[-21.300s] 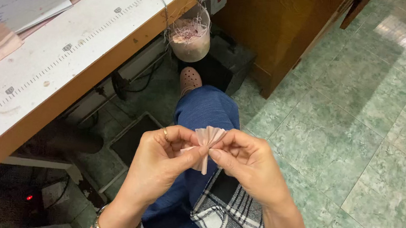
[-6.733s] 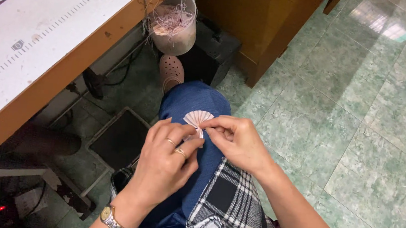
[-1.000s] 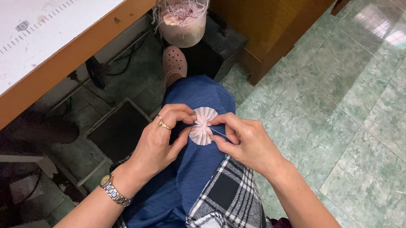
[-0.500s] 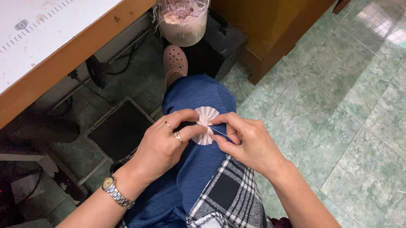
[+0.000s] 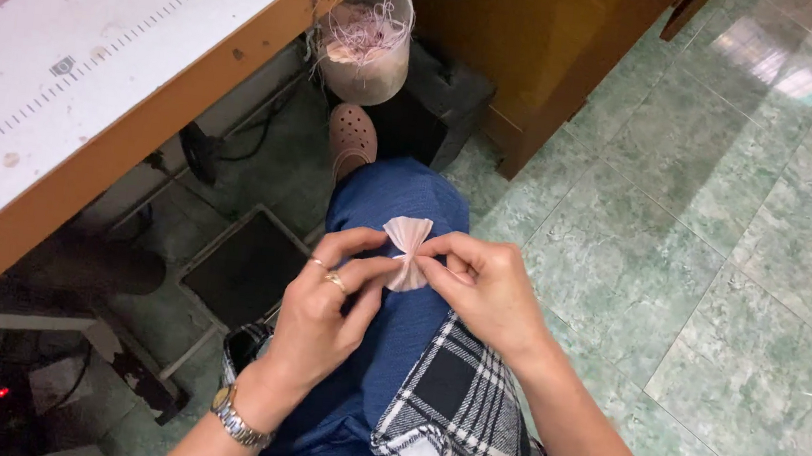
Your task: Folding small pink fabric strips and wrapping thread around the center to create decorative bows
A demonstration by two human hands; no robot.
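At centre of the frame, small pleated pink bow (image 5: 409, 251) pinched from both sides: left hand (image 5: 327, 310) and right hand (image 5: 485, 292) closed on it, above blue-clothed knee (image 5: 400, 192).

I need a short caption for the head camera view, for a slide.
Left hand and right hand pinch a pleated pink fabric bow above the lap.

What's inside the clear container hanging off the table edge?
The clear container holds a tangle of pale pink thread scraps, some spilling over its rim. Whatever lies beneath that tangle, at the bottom, is covered.
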